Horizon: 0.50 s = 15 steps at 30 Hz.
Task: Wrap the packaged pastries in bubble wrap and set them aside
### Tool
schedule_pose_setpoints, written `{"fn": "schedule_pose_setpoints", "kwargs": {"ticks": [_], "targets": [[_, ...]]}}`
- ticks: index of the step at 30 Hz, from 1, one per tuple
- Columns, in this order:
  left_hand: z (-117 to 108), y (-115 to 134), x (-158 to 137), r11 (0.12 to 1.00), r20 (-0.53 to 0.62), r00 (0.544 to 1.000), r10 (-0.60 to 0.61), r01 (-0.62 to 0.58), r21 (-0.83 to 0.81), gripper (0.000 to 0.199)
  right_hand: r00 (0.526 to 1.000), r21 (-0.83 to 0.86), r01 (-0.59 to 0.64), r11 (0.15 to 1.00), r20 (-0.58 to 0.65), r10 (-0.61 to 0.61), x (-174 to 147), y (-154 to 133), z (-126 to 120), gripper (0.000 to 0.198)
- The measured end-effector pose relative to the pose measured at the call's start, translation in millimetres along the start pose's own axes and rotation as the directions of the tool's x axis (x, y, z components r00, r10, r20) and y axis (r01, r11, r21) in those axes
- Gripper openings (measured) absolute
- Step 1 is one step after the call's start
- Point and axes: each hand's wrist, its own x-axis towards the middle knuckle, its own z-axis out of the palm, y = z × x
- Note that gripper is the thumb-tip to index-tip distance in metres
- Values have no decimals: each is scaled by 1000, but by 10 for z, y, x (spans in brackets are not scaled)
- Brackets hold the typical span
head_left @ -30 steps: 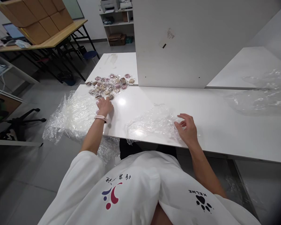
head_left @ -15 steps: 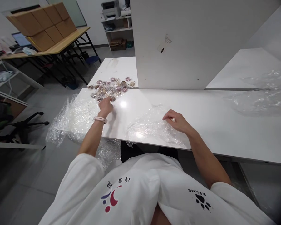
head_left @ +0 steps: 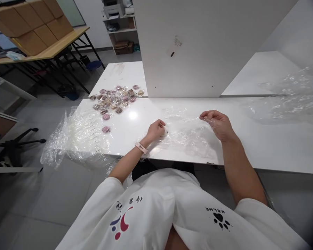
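My right hand [head_left: 219, 125] pinches an edge of a thin clear plastic sheet [head_left: 193, 137], raised a little off the white table. The sheet spreads toward my left hand [head_left: 155, 130], which wears a pale pink wristband and rests at the sheet's left side. Its fingers are curled; what they hold, if anything, is hidden. A tiny dark spot shows beside those fingertips. To the left lies a pile of small clear-wrapped packets [head_left: 114, 99], pink, brown and yellowish. Two pink packets [head_left: 105, 129] lie nearer me, apart from the pile.
A stack of clear plastic packaging [head_left: 80, 135] hangs over the left end of the white table [head_left: 271, 146]. More clear wrap [head_left: 284, 100] lies at the right. An upright white panel [head_left: 182, 52] stands behind the table. Cardboard boxes [head_left: 33, 26] sit on a desk further back.
My left hand has moved right, from the packet pile to the plastic sheet. My right hand has moved right and slightly away from me, pulling the sheet's edge up. The two pink packets now show.
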Motion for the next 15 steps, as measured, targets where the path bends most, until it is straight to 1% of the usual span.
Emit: {"fn": "schedule_pose_setpoints", "kwargs": {"ticks": [1, 3, 4, 6, 8, 9, 12, 14, 15], "targets": [[32, -1, -10, 990, -19, 999, 47, -45, 131, 18, 999, -32, -34, 999, -35, 33, 32, 30, -9, 15], [125, -8, -41, 914, -35, 984, 174, -148, 377, 21, 993, -49, -85, 995, -86, 81, 86, 81, -3, 16], [174, -20, -53, 861, -35, 970, 241, -197, 469, 27, 992, -31, -88, 996, -94, 85, 104, 98, 6, 17], [242, -55, -63, 776, -30, 939, 342, -264, 572, 49, 996, 38, -52, 998, -68, 54, 123, 111, 23, 20], [239, -86, -59, 761, -27, 927, 375, -291, 581, 71, 1000, 100, -6, 995, -24, 8, 125, 96, 38, 23], [206, -93, -57, 774, -13, 928, 371, -301, 557, 74, 1000, 123, 4, 992, -6, -4, 125, 80, 47, 23], [24, -87, -71, 832, 49, 939, 340, -325, 449, 61, 999, 194, 4, 981, 41, -12, 134, -3, 92, 25], [-117, -80, -91, 854, 49, 952, 302, -293, 429, 58, 997, 242, 0, 970, 76, -19, 143, -86, 158, 26], [-178, -82, -98, 860, 32, 962, 271, -257, 440, 61, 995, 268, -1, 963, 99, -27, 144, -130, 211, 27]]}}
